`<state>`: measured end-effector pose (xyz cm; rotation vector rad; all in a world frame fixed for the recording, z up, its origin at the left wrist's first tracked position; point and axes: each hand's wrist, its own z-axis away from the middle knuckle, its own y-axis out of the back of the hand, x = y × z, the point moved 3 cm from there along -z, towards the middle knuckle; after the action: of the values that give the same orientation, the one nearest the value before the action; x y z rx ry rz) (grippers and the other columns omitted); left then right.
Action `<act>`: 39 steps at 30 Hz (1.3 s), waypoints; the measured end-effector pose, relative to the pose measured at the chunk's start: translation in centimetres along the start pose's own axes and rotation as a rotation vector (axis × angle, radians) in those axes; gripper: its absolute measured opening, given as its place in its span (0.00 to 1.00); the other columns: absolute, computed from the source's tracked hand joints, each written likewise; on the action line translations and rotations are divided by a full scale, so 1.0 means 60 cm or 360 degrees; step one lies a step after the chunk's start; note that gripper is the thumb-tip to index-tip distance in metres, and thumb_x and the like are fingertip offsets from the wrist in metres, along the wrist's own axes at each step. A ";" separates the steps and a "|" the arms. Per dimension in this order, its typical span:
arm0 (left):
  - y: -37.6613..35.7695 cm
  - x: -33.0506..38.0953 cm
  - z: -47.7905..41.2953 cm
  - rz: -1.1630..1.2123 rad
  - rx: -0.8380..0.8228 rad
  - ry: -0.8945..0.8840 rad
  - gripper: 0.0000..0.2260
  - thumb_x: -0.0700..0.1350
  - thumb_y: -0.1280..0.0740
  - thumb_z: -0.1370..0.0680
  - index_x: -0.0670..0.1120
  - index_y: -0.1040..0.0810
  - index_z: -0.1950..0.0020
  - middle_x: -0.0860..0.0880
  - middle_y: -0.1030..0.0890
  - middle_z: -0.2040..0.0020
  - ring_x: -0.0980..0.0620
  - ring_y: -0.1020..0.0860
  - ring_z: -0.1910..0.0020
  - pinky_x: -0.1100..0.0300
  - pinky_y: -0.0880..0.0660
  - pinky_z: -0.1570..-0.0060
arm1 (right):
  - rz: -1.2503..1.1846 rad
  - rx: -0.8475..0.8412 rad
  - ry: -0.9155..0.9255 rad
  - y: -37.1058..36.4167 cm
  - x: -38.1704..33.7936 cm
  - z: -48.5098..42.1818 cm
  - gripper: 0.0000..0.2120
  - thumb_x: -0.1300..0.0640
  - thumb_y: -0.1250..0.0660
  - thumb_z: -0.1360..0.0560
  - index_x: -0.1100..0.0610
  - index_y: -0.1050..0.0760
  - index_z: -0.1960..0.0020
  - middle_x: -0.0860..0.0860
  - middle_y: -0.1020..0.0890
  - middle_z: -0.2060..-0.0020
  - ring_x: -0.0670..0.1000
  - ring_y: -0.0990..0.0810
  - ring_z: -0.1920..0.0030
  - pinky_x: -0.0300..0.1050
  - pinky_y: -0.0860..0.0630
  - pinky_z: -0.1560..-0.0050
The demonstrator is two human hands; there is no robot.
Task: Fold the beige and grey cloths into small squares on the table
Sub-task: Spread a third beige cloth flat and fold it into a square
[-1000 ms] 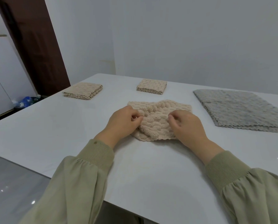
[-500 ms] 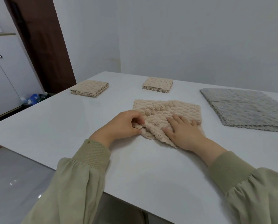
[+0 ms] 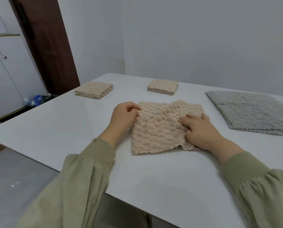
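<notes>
A beige textured cloth lies partly folded and rumpled in the middle of the white table. My left hand pinches its left edge with curled fingers. My right hand presses down on the cloth's right side with fingers spread flat. A stack of grey cloths lies flat at the right. Two folded beige squares sit further back: one at the far left, one at the far centre.
The table's left edge runs diagonally beside a grey floor. Beyond it stand a brown door frame, a white cabinet and some blue bottles on the floor. A plain wall lies behind the table.
The beige cloth has been spread wider toward me. My right hand went from pinching it to pressing flat and slid right. My left hand moved to the left edge.
</notes>
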<state>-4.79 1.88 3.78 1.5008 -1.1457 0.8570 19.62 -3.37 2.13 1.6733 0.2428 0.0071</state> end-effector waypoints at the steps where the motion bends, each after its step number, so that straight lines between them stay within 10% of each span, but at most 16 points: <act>1: 0.000 -0.010 -0.010 -0.0030 0.0065 0.0008 0.13 0.35 0.40 0.24 0.48 0.19 0.58 0.49 0.18 0.61 0.54 0.24 0.64 0.64 0.28 0.64 | -0.0018 0.0126 -0.0021 0.003 -0.003 0.000 0.29 0.52 0.53 0.30 0.52 0.31 0.31 0.50 0.28 0.32 0.49 0.39 0.27 0.56 0.55 0.25; 4: -0.009 -0.037 -0.044 -0.0382 0.0025 0.0000 0.11 0.38 0.39 0.23 0.49 0.18 0.52 0.49 0.18 0.52 0.53 0.22 0.58 0.61 0.26 0.56 | -0.0097 0.0501 -0.0166 0.015 -0.010 -0.002 0.27 0.46 0.55 0.24 0.54 0.29 0.33 0.52 0.25 0.34 0.51 0.33 0.30 0.56 0.51 0.27; 10: -0.040 -0.058 -0.103 -0.1039 0.0015 0.0005 0.12 0.55 0.34 0.25 0.52 0.19 0.47 0.51 0.19 0.49 0.48 0.24 0.45 0.51 0.27 0.43 | 0.0126 -0.0155 -0.0332 -0.030 0.006 -0.011 0.32 0.34 0.54 0.23 0.48 0.50 0.23 0.50 0.49 0.23 0.52 0.53 0.23 0.60 0.56 0.26; 18: -0.022 -0.063 -0.128 -0.1150 0.0215 0.0041 0.06 0.50 0.32 0.25 0.51 0.21 0.62 0.53 0.19 0.60 0.48 0.21 0.54 0.54 0.25 0.50 | 0.0088 -0.0039 -0.0340 -0.024 0.002 -0.007 0.31 0.37 0.52 0.22 0.49 0.48 0.23 0.50 0.49 0.23 0.53 0.53 0.23 0.59 0.56 0.26; 22: -0.013 -0.054 -0.114 -0.1239 0.0268 -0.0200 0.11 0.47 0.34 0.24 0.48 0.21 0.43 0.47 0.22 0.42 0.46 0.29 0.40 0.51 0.31 0.40 | -0.0017 0.0134 -0.0395 -0.011 0.002 0.000 0.28 0.42 0.51 0.21 0.51 0.46 0.24 0.52 0.49 0.23 0.52 0.53 0.23 0.59 0.57 0.26; 26: -0.044 0.002 -0.049 -0.1097 -0.0125 -0.0573 0.17 0.48 0.39 0.20 0.48 0.29 0.31 0.48 0.29 0.32 0.49 0.36 0.31 0.54 0.41 0.31 | -0.0079 0.0286 -0.0355 0.001 -0.005 0.007 0.26 0.45 0.50 0.20 0.53 0.43 0.25 0.53 0.45 0.24 0.52 0.49 0.24 0.58 0.55 0.26; 31: -0.101 -0.005 0.046 -0.1669 -0.1019 -0.0501 0.29 0.63 0.50 0.20 0.54 0.52 0.22 0.52 0.53 0.21 0.50 0.55 0.23 0.45 0.54 0.26 | 0.0079 -0.0187 -0.0320 -0.025 -0.011 0.017 0.31 0.36 0.55 0.22 0.46 0.52 0.23 0.48 0.53 0.23 0.51 0.56 0.23 0.62 0.58 0.28; 39: -0.087 -0.009 0.062 -0.1684 -0.1003 -0.0446 0.29 0.66 0.50 0.22 0.59 0.52 0.23 0.55 0.54 0.22 0.52 0.57 0.23 0.41 0.59 0.27 | 0.0067 -0.0217 -0.0329 -0.020 -0.003 0.042 0.31 0.35 0.56 0.22 0.46 0.54 0.23 0.47 0.54 0.23 0.50 0.56 0.23 0.64 0.56 0.27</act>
<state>-0.14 -1.45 0.88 1.4095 -0.5492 -0.4135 19.64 -5.74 0.69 1.5304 0.0496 -0.1146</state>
